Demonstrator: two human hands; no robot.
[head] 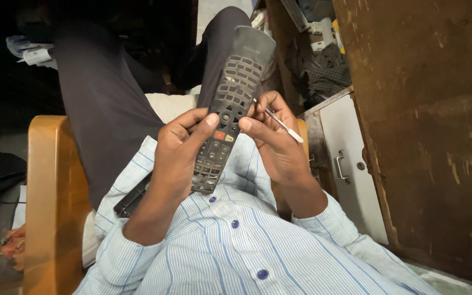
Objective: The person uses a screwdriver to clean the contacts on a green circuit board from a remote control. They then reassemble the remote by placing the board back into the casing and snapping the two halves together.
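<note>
Holding a remote control's front cover (pixel 230 104) over the lap.
The cover is gripped by the closed left hand (pixel 178 150); a thin white-tipped tool (pixel 285 124) is pinched in the right hand (pixel 274 142). If pressed hard, the tool might slip and tear the rubber keypad.

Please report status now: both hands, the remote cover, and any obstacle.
Left hand grips remote keypad cover. Right hand holds thin white-tipped tool against its edge. Nothing in the way.
</note>
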